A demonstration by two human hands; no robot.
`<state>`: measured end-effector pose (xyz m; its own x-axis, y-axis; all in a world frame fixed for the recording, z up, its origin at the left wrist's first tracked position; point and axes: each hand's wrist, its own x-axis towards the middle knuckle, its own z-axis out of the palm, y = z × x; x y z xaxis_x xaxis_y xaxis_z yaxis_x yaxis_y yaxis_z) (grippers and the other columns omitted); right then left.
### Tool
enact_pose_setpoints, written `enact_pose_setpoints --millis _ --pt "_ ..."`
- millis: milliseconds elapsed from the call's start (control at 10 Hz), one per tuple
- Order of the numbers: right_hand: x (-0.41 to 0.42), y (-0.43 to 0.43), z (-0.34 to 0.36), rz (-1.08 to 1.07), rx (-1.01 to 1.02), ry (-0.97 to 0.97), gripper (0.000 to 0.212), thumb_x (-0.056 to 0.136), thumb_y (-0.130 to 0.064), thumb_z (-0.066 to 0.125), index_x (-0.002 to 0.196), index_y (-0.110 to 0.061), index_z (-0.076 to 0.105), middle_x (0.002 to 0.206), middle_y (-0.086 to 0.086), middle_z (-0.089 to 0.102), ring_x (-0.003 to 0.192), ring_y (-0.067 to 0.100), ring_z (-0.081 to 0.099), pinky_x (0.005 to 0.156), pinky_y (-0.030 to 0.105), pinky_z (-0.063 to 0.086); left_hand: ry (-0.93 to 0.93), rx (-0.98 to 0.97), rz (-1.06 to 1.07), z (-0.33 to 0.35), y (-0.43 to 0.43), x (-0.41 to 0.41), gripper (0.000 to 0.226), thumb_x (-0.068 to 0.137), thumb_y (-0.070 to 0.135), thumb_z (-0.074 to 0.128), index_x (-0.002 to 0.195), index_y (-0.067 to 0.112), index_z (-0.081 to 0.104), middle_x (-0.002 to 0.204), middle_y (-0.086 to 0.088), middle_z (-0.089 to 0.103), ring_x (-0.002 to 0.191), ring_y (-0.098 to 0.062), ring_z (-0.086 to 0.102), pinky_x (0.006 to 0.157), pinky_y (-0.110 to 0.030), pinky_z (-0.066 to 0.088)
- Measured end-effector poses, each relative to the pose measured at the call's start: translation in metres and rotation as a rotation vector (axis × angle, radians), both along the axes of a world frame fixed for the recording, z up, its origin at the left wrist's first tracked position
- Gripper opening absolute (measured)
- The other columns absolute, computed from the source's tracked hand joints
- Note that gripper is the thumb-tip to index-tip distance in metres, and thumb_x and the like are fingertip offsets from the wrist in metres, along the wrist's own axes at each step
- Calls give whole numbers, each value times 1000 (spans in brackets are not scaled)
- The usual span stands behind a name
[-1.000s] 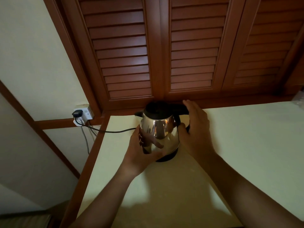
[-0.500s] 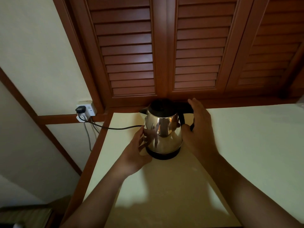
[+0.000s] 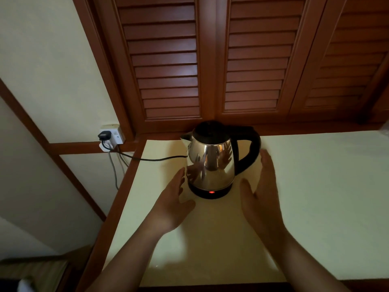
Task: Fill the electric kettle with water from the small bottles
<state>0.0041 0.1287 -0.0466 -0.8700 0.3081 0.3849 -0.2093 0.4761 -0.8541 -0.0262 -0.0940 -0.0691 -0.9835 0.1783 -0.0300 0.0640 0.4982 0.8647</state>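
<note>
Now flanks the kettle (image 3: 212, 163), upright near the table's (image 3: 315, 186) back left corner, with left hand (image 3: 172, 205) and right hand (image 3: 261, 194) both spread, empty, just beside it; risks heating it dry, judging by the red lamp (image 3: 211, 192) lit on its base.

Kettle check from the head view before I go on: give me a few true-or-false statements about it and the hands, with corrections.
1. The kettle stands upright, with a red light lit on its base. True.
2. The left hand grips the kettle's body. False: it is open beside the kettle and holds nothing.
3. The cord runs to a plug in the wall socket. True.
4. The kettle's lid is flipped up. False: the black lid is down.
5. The right hand holds the handle. False: its fingers are straight and curl round nothing.
</note>
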Motion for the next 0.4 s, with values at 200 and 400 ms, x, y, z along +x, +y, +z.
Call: enact_pose_setpoints --millis 200,400 --pt "29 -1 -34 59 -21 -198 58 98 -9 56 150 -30 40 146 -18 43 134 5 45 105 28 41 -27 -15 29 -14 -5 13 91 97 23 73 166 34 16 166 11 34 152 -14 36 115 -27 37" --pt "24 2 -40 105 -56 -268 56 99 -10 54 151 -28 42 149 -13 48 132 1 45 103 20 36 -19 -16 5 -3 3 18 86 97 19 72 164 35 21 142 28 33 136 1 37 110 -22 37"
